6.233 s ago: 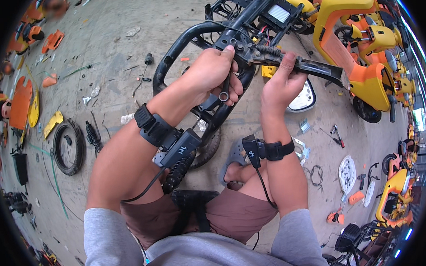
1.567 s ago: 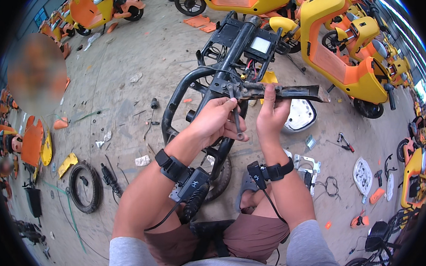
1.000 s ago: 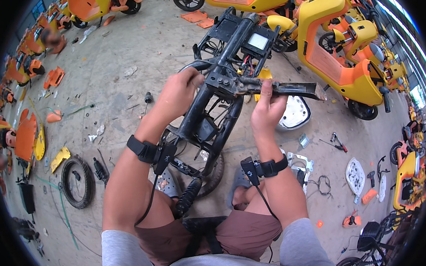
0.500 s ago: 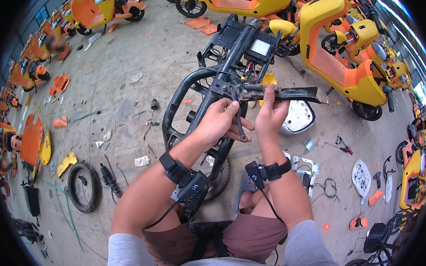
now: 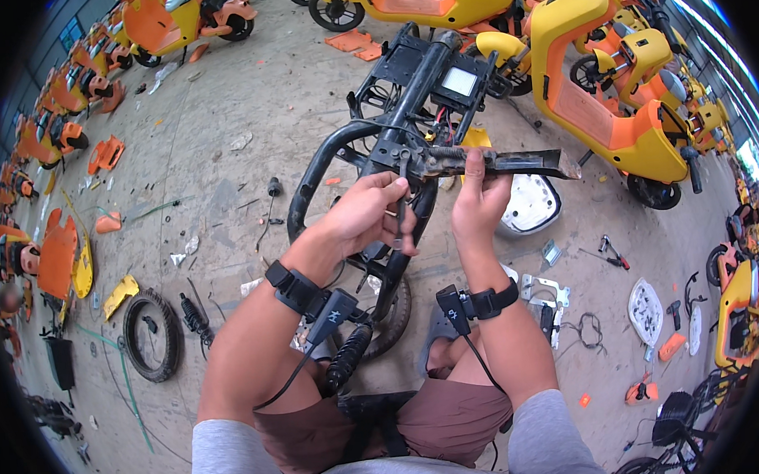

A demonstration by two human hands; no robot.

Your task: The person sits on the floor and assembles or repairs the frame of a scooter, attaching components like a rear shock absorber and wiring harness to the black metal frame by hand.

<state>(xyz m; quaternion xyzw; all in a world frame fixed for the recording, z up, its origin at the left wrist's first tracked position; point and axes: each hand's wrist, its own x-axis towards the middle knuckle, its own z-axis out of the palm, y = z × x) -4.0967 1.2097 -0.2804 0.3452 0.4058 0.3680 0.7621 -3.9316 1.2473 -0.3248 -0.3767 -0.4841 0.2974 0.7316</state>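
My left hand (image 5: 363, 211) is closed around a dark wrench (image 5: 402, 207), thumb and fingers pinching its shaft. The wrench's upper end sits at a bolt joint on a black scooter frame (image 5: 311, 182) lying in front of me. My right hand (image 5: 481, 200) grips a dark kickstand (image 5: 535, 163) that sticks out to the right from that joint, with the thumb on top. A coil spring (image 5: 445, 152) runs along the stand beside the thumb. The exact fit of the wrench on the bolt is too small to make out.
Left on the floor lie a tyre (image 5: 150, 335), a shock absorber (image 5: 196, 319) and orange panels (image 5: 57, 255). To the right are a white shell (image 5: 531, 207), pliers (image 5: 615, 255) and metal brackets (image 5: 546, 302). A yellow-orange scooter (image 5: 589, 101) stands at far right.
My left hand has shifted left and slightly down, swinging the wrench's lower end leftward. The right hand stays on the kickstand, almost unmoved.
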